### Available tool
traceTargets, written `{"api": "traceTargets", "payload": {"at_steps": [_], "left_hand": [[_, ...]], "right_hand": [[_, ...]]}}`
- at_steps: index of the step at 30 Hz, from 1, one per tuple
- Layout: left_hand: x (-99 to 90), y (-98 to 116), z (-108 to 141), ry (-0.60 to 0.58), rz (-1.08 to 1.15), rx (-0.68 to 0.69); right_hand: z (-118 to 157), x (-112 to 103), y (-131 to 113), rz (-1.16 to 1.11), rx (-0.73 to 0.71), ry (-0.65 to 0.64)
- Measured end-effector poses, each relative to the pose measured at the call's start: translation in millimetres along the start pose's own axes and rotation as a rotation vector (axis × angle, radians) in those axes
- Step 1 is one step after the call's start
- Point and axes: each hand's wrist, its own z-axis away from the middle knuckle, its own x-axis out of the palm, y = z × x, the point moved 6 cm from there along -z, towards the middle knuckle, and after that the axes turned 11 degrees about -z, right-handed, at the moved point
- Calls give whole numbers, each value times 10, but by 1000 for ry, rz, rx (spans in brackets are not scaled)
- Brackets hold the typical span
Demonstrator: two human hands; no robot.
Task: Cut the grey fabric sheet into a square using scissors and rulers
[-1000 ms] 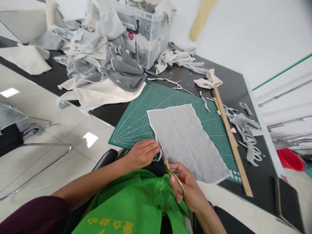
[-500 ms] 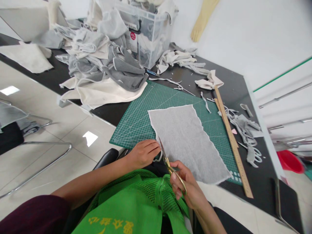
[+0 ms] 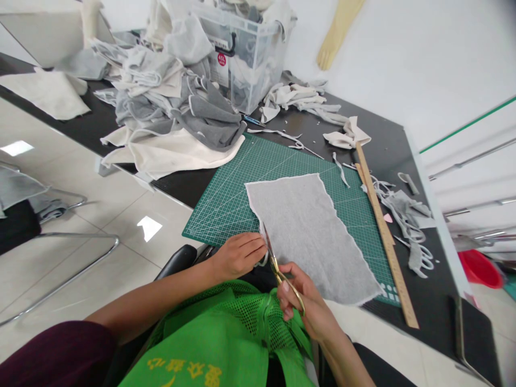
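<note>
A grey piece of cloth [image 3: 306, 231] with pale wavy edges lies over a green cutting mat [image 3: 217, 204], its near part hanging at the table's edge. My right hand [image 3: 300, 295] is closed around the gold handles of a pair of scissors [image 3: 276, 266]. The blades point away from me, along the cloth's left edge. Beside the blades, my left hand [image 3: 241, 255] pinches a thin pale strip of the cloth's edge, and a loop of it hangs below the fingers. The fingertips hide part of the strip.
A wooden ruler [image 3: 387, 242] lies on the mat's right side, with grey scraps [image 3: 407, 209] beyond it. Piled grey and cream cloth [image 3: 161, 107] stands at the back left near a clear plastic box [image 3: 245, 64]. A blue pen-like tool [image 3: 253, 120] lies before the box.
The scissors have moved slightly up and left along the cloth's edge, with my right hand. My left hand holds nearly the same place.
</note>
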Motion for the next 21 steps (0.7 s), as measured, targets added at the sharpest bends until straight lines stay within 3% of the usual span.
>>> {"api": "traceTargets", "payload": {"at_steps": [12, 21], "left_hand": [[44, -17, 58, 2, 41, -29], [16, -21, 41, 29, 28, -22]], "right_hand": [[-26, 19, 61, 28, -56, 53], [0, 25, 29, 57, -75, 19]]}}
